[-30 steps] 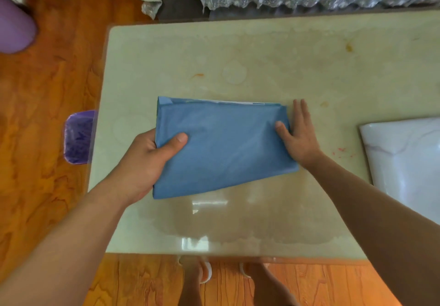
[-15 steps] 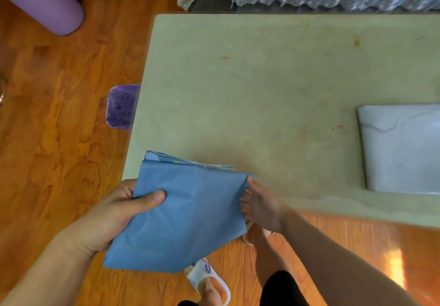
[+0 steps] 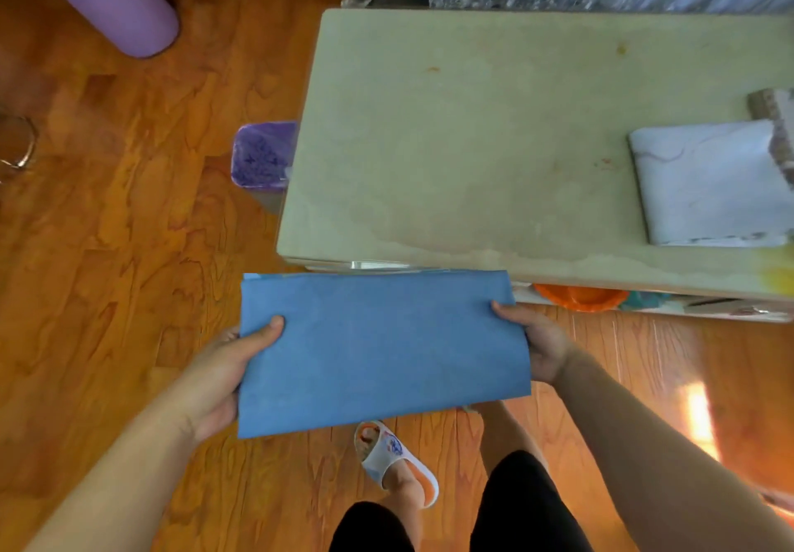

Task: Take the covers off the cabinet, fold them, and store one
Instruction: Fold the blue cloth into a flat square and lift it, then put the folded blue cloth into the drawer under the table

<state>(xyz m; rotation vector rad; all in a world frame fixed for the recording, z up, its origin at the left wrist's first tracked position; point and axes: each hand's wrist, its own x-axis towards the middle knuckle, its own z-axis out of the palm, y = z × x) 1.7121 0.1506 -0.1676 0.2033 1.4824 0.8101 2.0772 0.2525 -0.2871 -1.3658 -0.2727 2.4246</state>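
A folded blue cover [image 3: 378, 349] hangs flat in the air in front of the cabinet's near edge, over the wooden floor. My left hand [image 3: 219, 371] grips its left edge, thumb on top and fingers underneath. My right hand [image 3: 537, 341] grips its right edge the same way. The beige cabinet top [image 3: 472, 143] stretches behind the cover. A folded white cover [image 3: 704, 182] lies on the cabinet top at the right.
A purple bin [image 3: 262, 156] stands on the floor at the cabinet's left side. A purple cylinder [image 3: 116, 1] is at the far left. An open shelf under the cabinet top holds an orange object [image 3: 580, 298]. My slippered foot [image 3: 395, 461] is below the cover.
The blue cover has come off the cabinet top and toward me. Both hands now hold it level by its ends, and I have stepped back from the cabinet.
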